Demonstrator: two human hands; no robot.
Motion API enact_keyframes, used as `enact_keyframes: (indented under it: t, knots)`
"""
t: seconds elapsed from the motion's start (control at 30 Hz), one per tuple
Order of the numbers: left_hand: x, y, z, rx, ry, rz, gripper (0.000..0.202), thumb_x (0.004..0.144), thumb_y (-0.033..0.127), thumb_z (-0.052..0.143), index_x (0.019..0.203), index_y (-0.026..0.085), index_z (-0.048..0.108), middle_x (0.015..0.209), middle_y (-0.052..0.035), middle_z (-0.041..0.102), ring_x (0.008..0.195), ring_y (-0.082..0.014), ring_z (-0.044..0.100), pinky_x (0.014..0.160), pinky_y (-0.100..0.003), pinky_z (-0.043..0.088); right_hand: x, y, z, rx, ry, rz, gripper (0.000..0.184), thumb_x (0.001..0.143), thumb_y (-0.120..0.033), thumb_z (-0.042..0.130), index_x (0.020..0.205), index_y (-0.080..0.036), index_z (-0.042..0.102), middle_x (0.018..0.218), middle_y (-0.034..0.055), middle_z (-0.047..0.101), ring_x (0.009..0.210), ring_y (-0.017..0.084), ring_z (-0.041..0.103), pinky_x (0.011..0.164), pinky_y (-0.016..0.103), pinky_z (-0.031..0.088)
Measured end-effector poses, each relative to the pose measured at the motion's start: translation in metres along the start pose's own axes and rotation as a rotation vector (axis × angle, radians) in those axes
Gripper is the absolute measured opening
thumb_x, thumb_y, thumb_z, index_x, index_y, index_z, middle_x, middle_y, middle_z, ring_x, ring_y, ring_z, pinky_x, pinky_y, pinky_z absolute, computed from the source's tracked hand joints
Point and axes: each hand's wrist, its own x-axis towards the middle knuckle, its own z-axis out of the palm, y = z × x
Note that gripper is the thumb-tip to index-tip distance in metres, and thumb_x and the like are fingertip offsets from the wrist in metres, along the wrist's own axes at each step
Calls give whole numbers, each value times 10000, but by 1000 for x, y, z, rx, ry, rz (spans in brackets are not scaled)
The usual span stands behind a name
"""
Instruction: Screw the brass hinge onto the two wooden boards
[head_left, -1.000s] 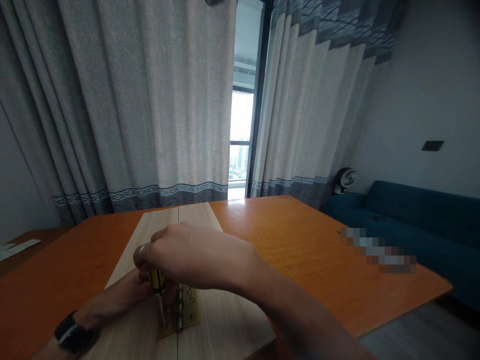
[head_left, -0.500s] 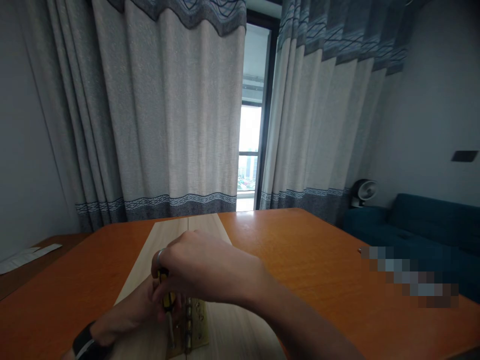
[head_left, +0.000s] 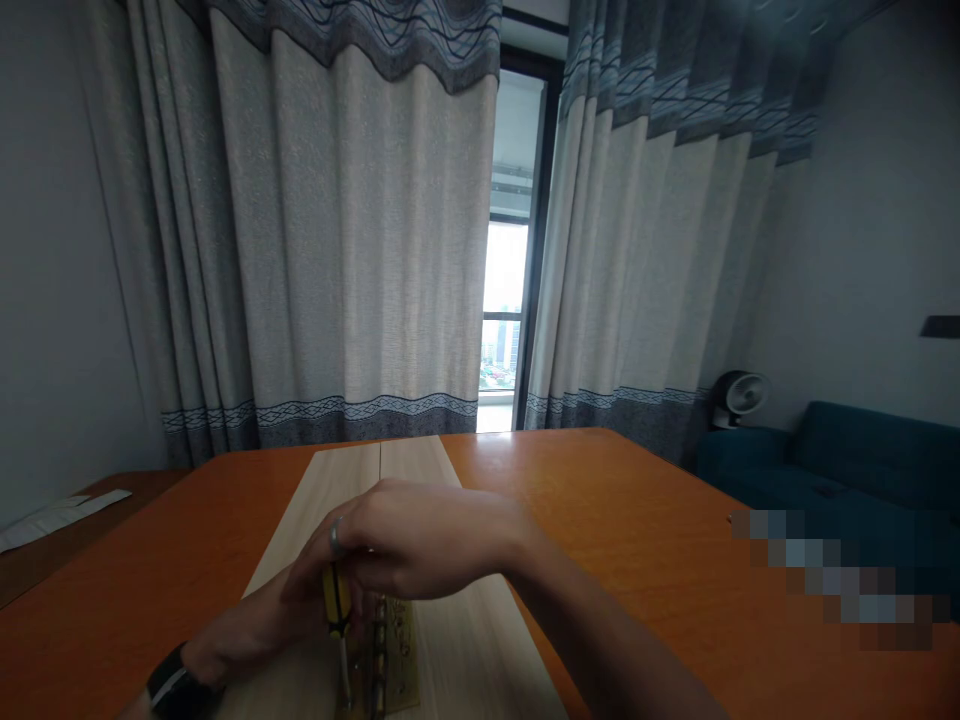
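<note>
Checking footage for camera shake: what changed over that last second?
The head camera tilted up, so the orange table sits lower in view and more curtain shows. The right hand stays on the yellow screwdriver handle, its shaft down at the brass hinge.

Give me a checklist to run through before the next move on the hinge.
1. Screwdriver in hand: ok, the right hand is closed around its yellow handle.
2. Shaft aimed at the hinge: ok, it points down onto the hinge.
3. Tip seated in a screw: cannot tell, it is too small and blurred to see.
4. Hinge lying along the seam of the boards: ok.
5. Boards flat on the table: ok.
6. Left hand steadying the work: cannot tell, it sits close beside the handle, partly hidden under the right hand.
</note>
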Motion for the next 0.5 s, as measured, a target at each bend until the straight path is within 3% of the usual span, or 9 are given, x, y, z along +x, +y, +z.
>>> enact_keyframes:
  t: [0.07,0.17,0.37,0.5]
  knots:
    - [0,-5,-2,2,43,-18,462,706,618,776,885,193,745,916,-25,718,972,-260,644,938,-354,501,2,-4,2,-44,21,31,423,913,-13,422,1275,-26,639,1257,138,680,1158,195,610,1017,250,399]
    - [2,-10,-2,-35,106,-31,411,690,554,807,842,178,742,865,-14,714,917,-250,654,882,-339,518,2,-8,7,-125,114,45,424,920,-81,451,1297,-55,643,1248,141,666,1180,205,580,1026,267,398]
    - [4,-9,2,-54,204,18,412,626,520,838,840,200,693,810,22,659,858,-200,610,807,-285,504,2,-8,18,-199,246,127,423,931,-319,566,1298,-134,666,1048,123,663,1032,225,595,866,284,459]
    - [2,-12,-1,22,181,-66,361,659,523,787,741,189,675,741,9,627,756,-187,582,729,-292,492,6,-6,18,-183,236,114,317,966,-232,525,1205,-142,714,985,81,656,933,174,594,826,245,442]
